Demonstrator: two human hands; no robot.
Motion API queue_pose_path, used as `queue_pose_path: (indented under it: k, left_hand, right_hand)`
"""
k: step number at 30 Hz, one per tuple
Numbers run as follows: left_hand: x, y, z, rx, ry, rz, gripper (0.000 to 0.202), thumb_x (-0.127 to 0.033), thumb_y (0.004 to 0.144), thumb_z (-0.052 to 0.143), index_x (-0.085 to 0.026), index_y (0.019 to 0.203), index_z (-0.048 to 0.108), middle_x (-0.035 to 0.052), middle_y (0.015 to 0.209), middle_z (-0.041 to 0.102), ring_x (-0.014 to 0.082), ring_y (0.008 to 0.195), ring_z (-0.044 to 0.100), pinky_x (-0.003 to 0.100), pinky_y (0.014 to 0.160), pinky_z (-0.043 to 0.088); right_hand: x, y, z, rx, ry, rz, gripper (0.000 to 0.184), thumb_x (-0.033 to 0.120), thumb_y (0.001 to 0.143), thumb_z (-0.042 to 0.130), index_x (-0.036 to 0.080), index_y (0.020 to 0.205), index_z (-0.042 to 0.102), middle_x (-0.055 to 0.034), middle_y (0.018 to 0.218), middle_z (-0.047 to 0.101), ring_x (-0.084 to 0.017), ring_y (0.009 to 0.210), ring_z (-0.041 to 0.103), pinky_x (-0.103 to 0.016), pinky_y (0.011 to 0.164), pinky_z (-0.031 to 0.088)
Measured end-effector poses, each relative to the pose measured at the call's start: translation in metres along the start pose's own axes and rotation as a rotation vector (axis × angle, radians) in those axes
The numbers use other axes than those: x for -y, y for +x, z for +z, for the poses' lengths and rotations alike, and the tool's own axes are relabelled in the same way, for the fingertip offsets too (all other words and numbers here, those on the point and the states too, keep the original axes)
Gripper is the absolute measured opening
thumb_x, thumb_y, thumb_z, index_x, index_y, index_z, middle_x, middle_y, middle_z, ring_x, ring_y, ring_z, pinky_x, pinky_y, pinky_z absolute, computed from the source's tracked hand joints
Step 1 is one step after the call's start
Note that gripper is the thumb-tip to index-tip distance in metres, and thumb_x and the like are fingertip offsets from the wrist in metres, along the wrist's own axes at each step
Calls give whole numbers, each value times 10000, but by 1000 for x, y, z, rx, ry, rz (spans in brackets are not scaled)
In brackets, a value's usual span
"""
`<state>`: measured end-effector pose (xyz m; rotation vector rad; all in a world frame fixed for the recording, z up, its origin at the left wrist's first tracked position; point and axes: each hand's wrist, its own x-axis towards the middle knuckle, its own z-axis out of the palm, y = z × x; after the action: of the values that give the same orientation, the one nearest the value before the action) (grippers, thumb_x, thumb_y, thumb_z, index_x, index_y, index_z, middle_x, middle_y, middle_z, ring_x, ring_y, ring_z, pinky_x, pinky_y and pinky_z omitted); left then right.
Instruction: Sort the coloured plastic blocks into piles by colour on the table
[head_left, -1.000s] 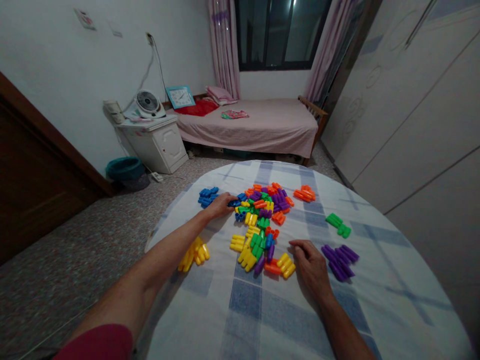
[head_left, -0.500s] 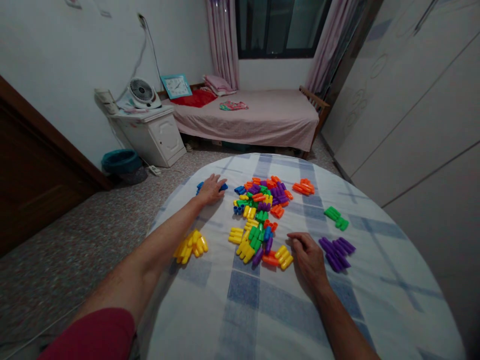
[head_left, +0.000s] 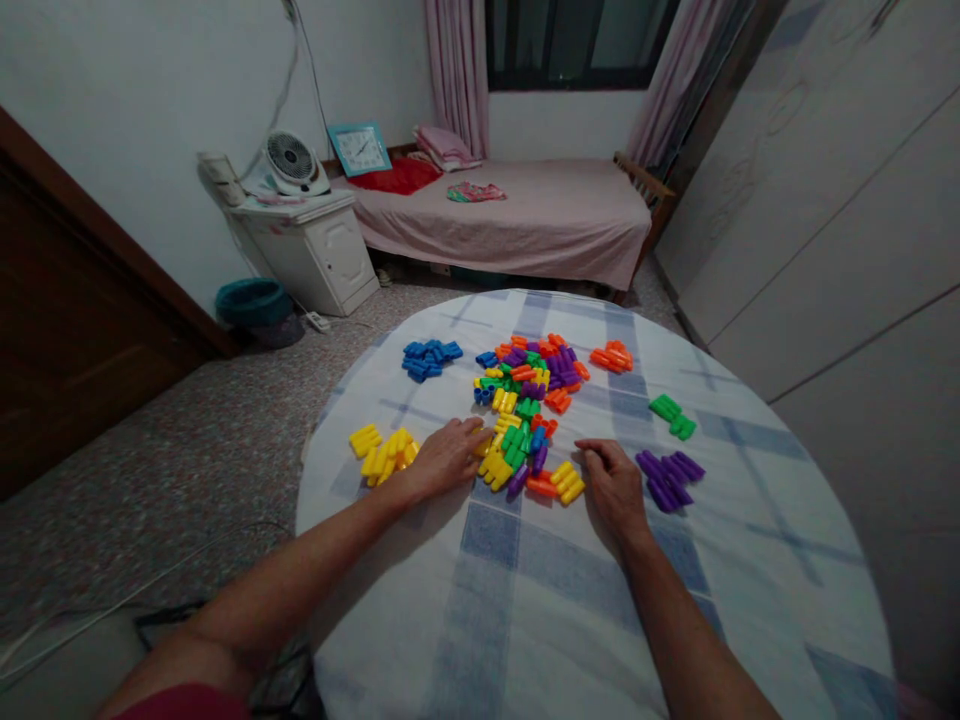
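Five single-colour block piles (head_left: 431,358) flank a mixed, unsorted heap (head_left: 528,411) on the worktop (head_left: 570,610). The left hand (head_left: 448,456) reaches the heap's left edge, grip unclear; the loosely curled right hand (head_left: 616,485) rests empty.

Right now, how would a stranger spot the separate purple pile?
Find the cloth-covered table, then the person's right hand on it. The purple pile lies right of that hand, nearer the camera than the small green group; unlike the mixed heap, it is purple throughout.
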<state>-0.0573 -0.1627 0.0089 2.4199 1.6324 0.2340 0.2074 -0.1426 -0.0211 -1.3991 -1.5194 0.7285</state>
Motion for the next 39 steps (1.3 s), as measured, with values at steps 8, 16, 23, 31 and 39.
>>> queue_pose_path:
  k: [8, 16, 23, 31, 39]
  left_hand:
    - [1, -2, 8, -122, -73, -253, 369, -334, 769, 593, -221, 1120, 577, 71, 989, 587, 217, 914, 590, 315, 784, 475]
    - [-31, -19, 19, -260, -189, -145, 441, -305, 791, 570, -186, 1209, 495, 108, 1133, 600, 241, 1059, 565, 364, 931, 463]
    - [-47, -20, 40, -277, -204, -99, 482, -247, 805, 573, -233, 1273, 457, 103, 1254, 542, 240, 1171, 508, 374, 989, 448]
    - [-42, -26, 35, -365, -150, -51, 504, -158, 790, 533, -187, 1292, 502, 120, 1208, 570, 241, 1126, 532, 390, 988, 453]
    - [63, -47, -21, -629, -24, -428, 478, -227, 774, 495, -125, 1235, 575, 148, 1180, 587, 278, 1115, 544, 417, 1012, 426]
  right_hand:
    - [3, -2, 1, -12, 37, 8, 292, 317, 773, 453, 152, 859, 678, -72, 888, 655, -185, 815, 612, -302, 728, 478]
    - [-10, 3, 1, 0, -20, -34, 315, 334, 767, 442, 154, 855, 685, -72, 897, 664, -190, 838, 613, -312, 763, 470]
    - [-11, 3, 1, 10, -21, -28, 331, 327, 766, 429, 146, 873, 684, -75, 901, 665, -185, 832, 608, -298, 748, 459]
    - [-14, 4, 2, -20, -26, -71, 335, 335, 738, 431, 155, 835, 696, -80, 880, 672, -199, 822, 600, -325, 755, 457]
    - [-21, 7, 3, -5, -28, -69, 340, 350, 746, 439, 158, 852, 699, -82, 895, 673, -206, 825, 618, -327, 753, 468]
